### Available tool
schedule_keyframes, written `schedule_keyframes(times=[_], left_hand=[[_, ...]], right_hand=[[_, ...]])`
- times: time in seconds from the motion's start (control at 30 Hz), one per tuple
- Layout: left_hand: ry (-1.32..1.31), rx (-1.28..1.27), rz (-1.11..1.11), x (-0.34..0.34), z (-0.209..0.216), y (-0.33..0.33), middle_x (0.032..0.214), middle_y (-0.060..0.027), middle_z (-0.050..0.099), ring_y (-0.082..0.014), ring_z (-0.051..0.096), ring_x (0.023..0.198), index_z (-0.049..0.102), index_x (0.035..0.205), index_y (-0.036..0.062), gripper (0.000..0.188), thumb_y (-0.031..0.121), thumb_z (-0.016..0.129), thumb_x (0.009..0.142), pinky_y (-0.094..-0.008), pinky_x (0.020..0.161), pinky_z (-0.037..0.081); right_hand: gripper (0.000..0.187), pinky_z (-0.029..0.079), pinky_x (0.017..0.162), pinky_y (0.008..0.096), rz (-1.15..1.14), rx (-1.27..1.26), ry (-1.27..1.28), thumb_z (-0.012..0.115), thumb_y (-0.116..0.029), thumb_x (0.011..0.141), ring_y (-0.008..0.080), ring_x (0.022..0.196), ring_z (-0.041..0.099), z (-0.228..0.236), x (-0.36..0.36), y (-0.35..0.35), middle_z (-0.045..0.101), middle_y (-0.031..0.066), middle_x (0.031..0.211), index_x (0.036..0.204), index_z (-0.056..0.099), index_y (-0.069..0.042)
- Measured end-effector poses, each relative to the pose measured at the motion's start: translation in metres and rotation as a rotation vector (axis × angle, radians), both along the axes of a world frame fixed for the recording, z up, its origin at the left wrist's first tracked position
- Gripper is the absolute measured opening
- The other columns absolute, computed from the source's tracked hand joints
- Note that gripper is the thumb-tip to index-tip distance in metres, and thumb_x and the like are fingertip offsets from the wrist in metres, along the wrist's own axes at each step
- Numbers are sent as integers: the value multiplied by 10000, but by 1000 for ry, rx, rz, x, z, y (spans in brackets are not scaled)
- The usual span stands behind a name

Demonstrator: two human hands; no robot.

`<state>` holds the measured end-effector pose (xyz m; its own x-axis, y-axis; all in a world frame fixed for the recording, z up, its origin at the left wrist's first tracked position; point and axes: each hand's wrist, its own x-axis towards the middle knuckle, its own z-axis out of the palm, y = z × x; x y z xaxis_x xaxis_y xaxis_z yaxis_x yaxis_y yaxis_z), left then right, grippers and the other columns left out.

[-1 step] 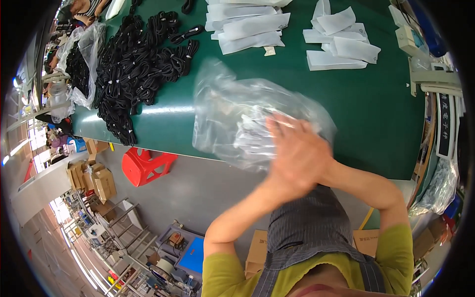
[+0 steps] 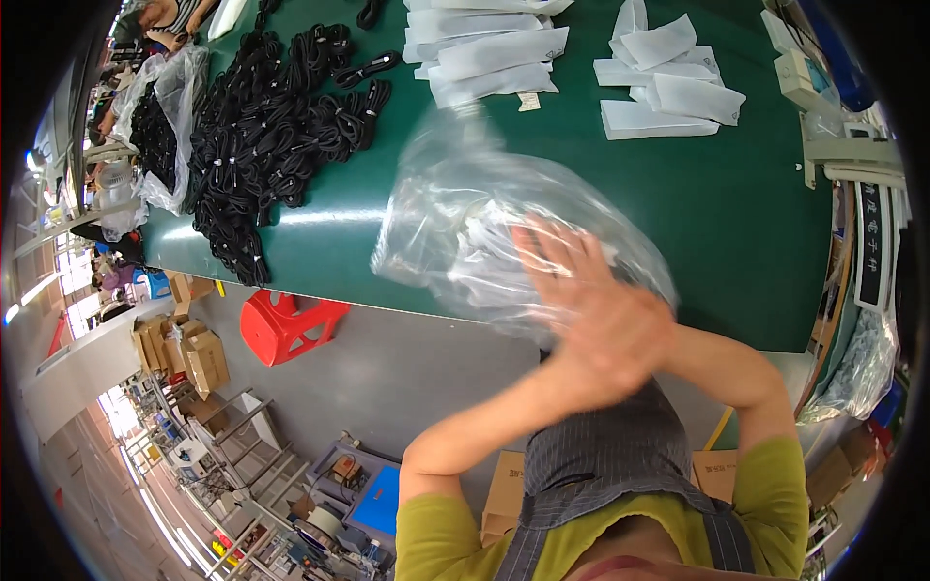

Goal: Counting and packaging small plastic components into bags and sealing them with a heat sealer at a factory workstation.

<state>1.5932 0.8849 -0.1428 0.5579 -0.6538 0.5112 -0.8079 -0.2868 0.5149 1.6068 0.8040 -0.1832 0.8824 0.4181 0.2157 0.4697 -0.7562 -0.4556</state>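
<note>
A clear plastic bag [image 2: 417, 228] lies near the front edge of the green table, with white pieces [image 2: 489, 247] bunched inside it; their kind is unclear through the film. My two hands overlap at the bag's near right side, blurred by motion. Stretched fingers, which look like those of my right hand [image 2: 562, 257], lie flat on the bag over the white pieces. My left hand [image 2: 610, 344] crosses over it near the wrist, and its fingers are smeared and cannot be made out.
Bundled black cables [image 2: 262, 126] form a pile on the left, beside a plastic bag [image 2: 184, 87] of more. White flat sleeves [image 2: 504, 53] are stacked at the far middle, and others [image 2: 668, 82] at the far right. A red stool [image 2: 281, 329] stands below the table's front edge.
My overlapping hands have shifted slightly right and toward me. The bag has stretched and tilted with them, its loose far end now reaching farther up toward the sleeves.
</note>
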Motion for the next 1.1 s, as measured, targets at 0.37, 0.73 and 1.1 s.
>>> schedule_keyframes(times=[0.37, 0.73, 1.1], left_hand=[[1025, -484, 929, -13, -27, 67, 1048, -111, 670, -244, 614, 1031, 632, 1157, -27, 270, 151, 538, 977, -346, 924, 465], [1025, -285, 974, -22, -56, 112, 713, -16, 597, -103, 558, 663, 690, 1009, 0, 357, 261, 447, 1036, -285, 652, 467], [346, -260, 130, -32, 16, 42, 1249, -180, 582, -285, 579, 1143, 592, 1197, -2, 282, 76, 551, 929, -399, 977, 461]], right_hand=[[996, 334, 1008, 490, -212, 229, 220, 777, -255, 742, 399, 1223, 412, -4, 22, 13, 368, 230, 1417, 1508, 200, 17], [916, 375, 940, 526, -518, -52, 100, 727, -340, 730, 416, 1183, 468, -48, 99, 30, 404, 289, 1390, 1453, 317, 46], [170, 552, 707, 395, -70, 359, 193, 624, -263, 916, 279, 795, 666, 30, 18, -136, 680, 84, 892, 935, 675, -102]])
